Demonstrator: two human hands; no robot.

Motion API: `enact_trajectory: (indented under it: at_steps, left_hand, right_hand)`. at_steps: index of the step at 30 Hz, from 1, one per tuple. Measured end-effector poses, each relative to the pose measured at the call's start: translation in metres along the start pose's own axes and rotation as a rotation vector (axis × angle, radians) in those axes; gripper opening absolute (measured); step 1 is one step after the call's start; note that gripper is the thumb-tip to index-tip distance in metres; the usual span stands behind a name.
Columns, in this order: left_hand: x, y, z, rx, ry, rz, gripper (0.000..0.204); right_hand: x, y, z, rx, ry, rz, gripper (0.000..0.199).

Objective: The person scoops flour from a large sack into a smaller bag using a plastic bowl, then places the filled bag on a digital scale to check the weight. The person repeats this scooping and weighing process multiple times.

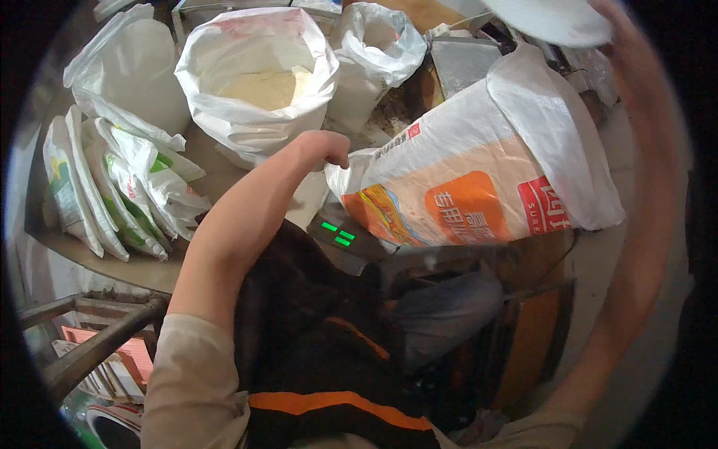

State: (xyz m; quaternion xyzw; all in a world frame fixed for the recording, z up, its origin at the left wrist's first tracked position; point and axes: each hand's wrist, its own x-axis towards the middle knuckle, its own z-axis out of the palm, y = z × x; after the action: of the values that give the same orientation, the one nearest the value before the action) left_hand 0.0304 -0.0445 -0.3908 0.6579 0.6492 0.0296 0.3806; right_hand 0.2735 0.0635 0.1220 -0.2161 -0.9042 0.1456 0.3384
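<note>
A large printed woven sack [464, 194], white with orange and red patches, leans across the right of the middle. My left hand [327, 147] is closed at the white plastic edge at its left end, and its fingertips are mostly hidden. Below that hand a dark scale [345, 236] shows lit green digits. At the top right, my raised right hand [612, 21] grips a white, round-edged vessel [557, 19], blurred and partly cut off by the picture's edge. What the vessel holds cannot be made out.
An open white sack [254, 123] with pale powder stands behind my left hand. A smaller open white bag [378, 52] is to its right. Several flat white-and-green bags [123, 179] stand together at left. A metal frame [105, 348] is at lower left.
</note>
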Motion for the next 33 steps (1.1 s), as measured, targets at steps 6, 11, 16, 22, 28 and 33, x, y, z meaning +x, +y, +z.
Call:
enact_trajectory:
  at_steps: [6,11,16,22,28,33]
  left_hand:
    - [-0.017,0.006,0.001,0.064,0.053,-0.034,0.025]
    - [-0.052,0.061,-0.017,0.169,0.028,-0.136,0.025]
    - [-0.063,0.077,-0.010,0.183,0.101,-0.064,0.025]
    - [-0.059,0.076,0.003,0.194,0.040,-0.068,0.035]
    - [-0.038,0.052,0.045,0.078,0.112,-0.058,0.043]
    - [-0.053,0.058,0.034,-0.001,-0.040,-0.144,0.051]
  right_hand:
    - [0.010,-0.079,0.188,0.264,-0.535,0.178,0.053]
    - [-0.002,-0.033,0.343,0.136,-0.480,-0.073,0.055]
    - [-0.028,-0.019,0.439,-0.030,-0.627,-0.060,0.055]
    - [-0.039,0.013,0.541,0.031,-0.628,0.107,0.051]
    - [-0.048,0.027,0.611,0.235,-0.591,0.527,0.040]
    - [-0.059,0.020,0.643,0.363,-0.614,0.732,0.045]
